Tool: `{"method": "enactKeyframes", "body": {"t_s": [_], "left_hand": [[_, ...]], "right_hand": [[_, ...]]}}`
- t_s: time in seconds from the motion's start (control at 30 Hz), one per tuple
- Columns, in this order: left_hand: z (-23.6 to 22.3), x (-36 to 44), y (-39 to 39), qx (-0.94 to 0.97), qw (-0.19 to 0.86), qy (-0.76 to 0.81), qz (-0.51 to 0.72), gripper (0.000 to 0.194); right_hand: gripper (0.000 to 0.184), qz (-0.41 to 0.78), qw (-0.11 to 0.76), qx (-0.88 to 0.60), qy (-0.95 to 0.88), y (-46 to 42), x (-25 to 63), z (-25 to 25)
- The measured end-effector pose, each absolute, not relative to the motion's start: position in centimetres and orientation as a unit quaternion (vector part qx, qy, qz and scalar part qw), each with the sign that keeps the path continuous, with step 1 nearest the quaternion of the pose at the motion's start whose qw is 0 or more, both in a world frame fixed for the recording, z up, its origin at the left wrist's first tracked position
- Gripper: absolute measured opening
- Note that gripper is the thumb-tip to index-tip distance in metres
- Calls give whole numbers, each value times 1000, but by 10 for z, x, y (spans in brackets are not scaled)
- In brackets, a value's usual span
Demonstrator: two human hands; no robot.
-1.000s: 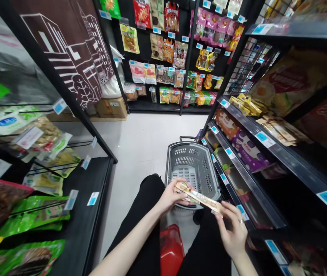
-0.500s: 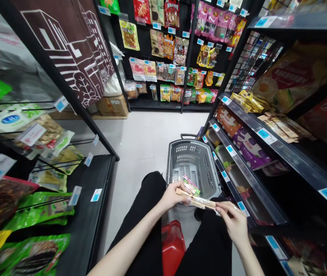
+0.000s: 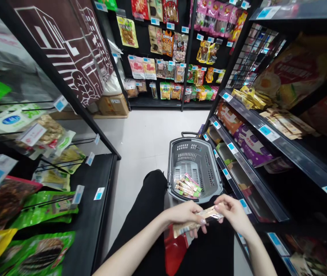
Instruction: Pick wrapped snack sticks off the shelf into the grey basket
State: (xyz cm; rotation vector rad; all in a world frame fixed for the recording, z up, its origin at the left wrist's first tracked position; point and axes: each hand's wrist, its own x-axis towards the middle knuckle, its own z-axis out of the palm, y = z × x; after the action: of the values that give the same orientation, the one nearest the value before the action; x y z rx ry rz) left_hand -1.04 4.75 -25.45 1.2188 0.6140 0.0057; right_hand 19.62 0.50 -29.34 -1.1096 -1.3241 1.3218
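Packet (image 3: pixel 182 229), slim and beige-wrapped, lies between the two hands on the near side of the basket (image 3: pixel 206 166) (it may be two packets overlapping; the fingers hide too much to tell). Its long axis runs mostly across the near end of the basket, aslant, the right end tipped closer to the rim and the left end pointing back toward the person's lap. The left hand (image 3: pixel 190 215) is closed on it around the middle, with the left end jutting out past the fingers. The right hand (image 3: pixel 231 211) pinches the other end, near the basket's near right corner, and looks to be the nearer of the two to that corner.

The basket is grey and slotted, and open at the top. Inside, at its near end, is a loose heap of slim packets (image 3: pixel 189 185), beige with some green and pink wrapping; the rest of the floor inside is bare. To the right of the basket, a shelf (image 3: pixel 301 153) carries a pile of beige packets (image 3: pixel 286 122) and, farther along, some yellow packets (image 3: pixel 250 97). A red object (image 3: pixel 175 249) shows below the basket's near end, between the legs.
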Motion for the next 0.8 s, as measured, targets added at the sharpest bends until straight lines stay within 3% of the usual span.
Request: {"method": "enactKeyframes", "body": {"t_s": [0.1, 0.2, 0.27, 0.33, 0.5, 0.63, 0.8], "left_hand": [[-242, -19, 53, 526, 816, 240, -7, 31], [-244, -31, 63, 512, 828, 225, 22, 44], [-255, -37, 71, 499, 826, 246, 89, 52], [-268, -37, 78, 472, 809, 297, 188, 48], [-284, -30, 89, 424, 742, 379, 355, 43], [-283, -33, 95, 525, 625, 456, 354, 51], [-287, -39, 108, 574, 494, 523, 391, 43]], "right_hand": [[28, 566, 509, -437, -479, 6, 216, -297], [28, 600, 553, -428, -389, 4, 231, -303], [26, 622, 559, -427, -343, 2, 237, -307], [27, 637, 562, -426, -311, -2, 240, -311], [48, 645, 589, -396, -281, -1, 231, -319], [49, 579, 587, -486, -290, 14, 216, -330], [61, 434, 538, -577, -435, 51, 195, -348]]}}
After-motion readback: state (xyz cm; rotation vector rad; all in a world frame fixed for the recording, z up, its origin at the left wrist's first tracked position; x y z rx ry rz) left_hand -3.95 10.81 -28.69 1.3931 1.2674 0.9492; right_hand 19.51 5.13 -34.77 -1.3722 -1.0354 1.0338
